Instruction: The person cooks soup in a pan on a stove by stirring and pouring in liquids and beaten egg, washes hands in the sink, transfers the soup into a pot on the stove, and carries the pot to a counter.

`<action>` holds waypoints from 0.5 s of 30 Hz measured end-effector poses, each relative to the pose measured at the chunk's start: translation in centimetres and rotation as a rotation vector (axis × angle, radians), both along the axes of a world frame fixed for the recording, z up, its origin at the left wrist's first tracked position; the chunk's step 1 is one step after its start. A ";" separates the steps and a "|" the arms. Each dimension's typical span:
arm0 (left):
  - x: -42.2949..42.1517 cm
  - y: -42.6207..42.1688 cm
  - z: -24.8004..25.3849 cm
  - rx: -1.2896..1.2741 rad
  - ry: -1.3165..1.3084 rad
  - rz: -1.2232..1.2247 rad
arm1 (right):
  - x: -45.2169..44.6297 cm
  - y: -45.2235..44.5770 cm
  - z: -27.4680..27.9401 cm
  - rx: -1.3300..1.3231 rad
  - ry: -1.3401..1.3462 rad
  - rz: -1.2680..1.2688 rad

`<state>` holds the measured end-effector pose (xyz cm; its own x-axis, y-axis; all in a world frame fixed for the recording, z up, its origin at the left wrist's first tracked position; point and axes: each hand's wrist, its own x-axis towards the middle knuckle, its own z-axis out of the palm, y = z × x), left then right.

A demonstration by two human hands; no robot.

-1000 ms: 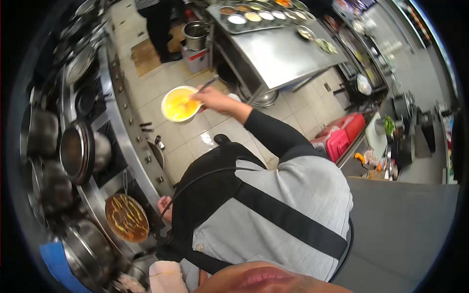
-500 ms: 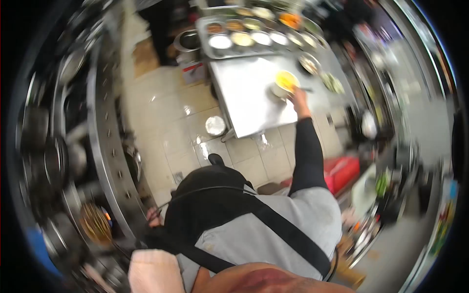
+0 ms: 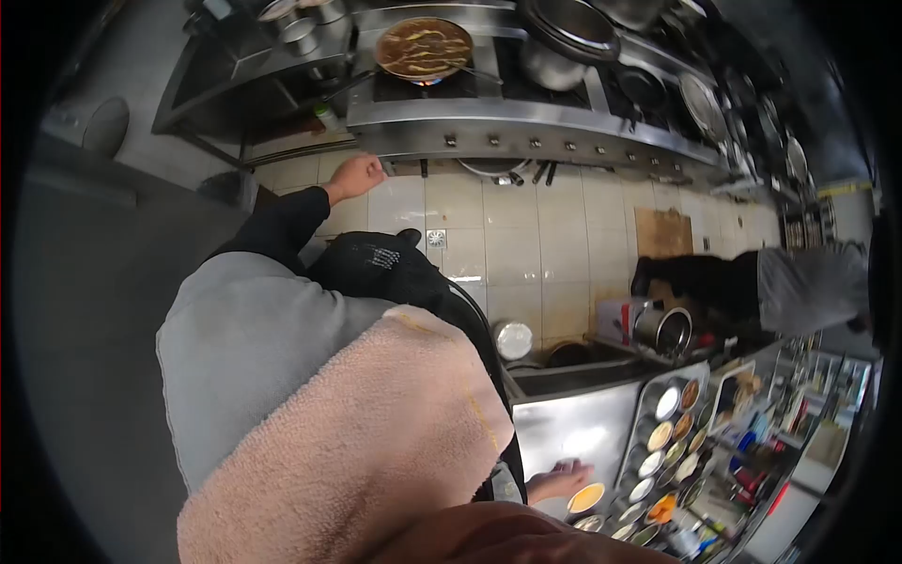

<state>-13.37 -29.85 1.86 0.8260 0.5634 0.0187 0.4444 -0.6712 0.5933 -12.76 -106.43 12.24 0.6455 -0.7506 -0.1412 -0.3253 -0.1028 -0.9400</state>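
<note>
Stove (image 3: pixel 489 115): the landmark; metal, with a row of knobs (image 3: pixel 536 143) along its front.
Pan (image 3: pixel 425 49): on the stove's left part, over a small flame (image 3: pixel 427 82); brown food inside, streaked with yellow.
Pan handle (image 3: pixel 348 87): dark, reaching out past the stove's left end.
Pot (image 3: pixel 554 68): on the stove, right of the pan, with a dark round pan (image 3: pixel 575 28) over it.
Left hand (image 3: pixel 357 176): near the stove's front edge, fingers loosely curled, nothing seen in it.
Right hand (image 3: pixel 557 481): well apart from the stove, over the metal table (image 3: pixel 568 432), at the yellow bowl; fingers partly hidden, so I cannot tell whether it grips.
Yellow bowl (image 3: pixel 587 498): across the floor from the stove, by the metal table's tray, its contents yellow.
Tray (image 3: pixel 648 414): across from the stove, holding small round tubs of white, yellow and brown food.
Towel (image 3: pixel 348 432): pink, across the wearer's shoulder, the stove ahead of it; yellow stitching, unreadable.
Apron print (image 3: pixel 383 257): pale marks on black cloth, facing the stove, too small to read.
Box (image 3: pixel 615 321): white and red, across the floor from the stove; no legible brand.
Other person (image 3: pixel 813 287): right of the box, across from the stove's right end.
</note>
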 end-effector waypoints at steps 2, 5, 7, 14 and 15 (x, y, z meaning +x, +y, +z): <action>-0.7 3.6 0.9 0.092 -0.132 0.194 | 5.1 8.4 3.4 0.049 0.004 0.330; -0.4 10.5 1.6 0.184 -0.318 0.523 | 10.6 13.7 2.4 -0.314 0.120 0.965; 0.2 17.1 0.9 0.169 -0.458 0.712 | 12.2 18.7 1.9 -0.214 0.189 1.129; 1.6 38.2 1.5 -0.846 -0.910 1.085 | 12.2 25.6 -11.9 -0.089 0.570 1.174; 2.5 40.6 2.0 -0.875 -0.888 1.136 | 11.1 24.5 -15.5 -0.055 0.635 1.226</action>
<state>-10.91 10.73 3.82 -0.0693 0.9157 -0.3959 -0.2152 0.3738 0.9022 -1.65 -81.92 -3.30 0.7281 0.2304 -0.6456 -0.3677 -0.6637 -0.6514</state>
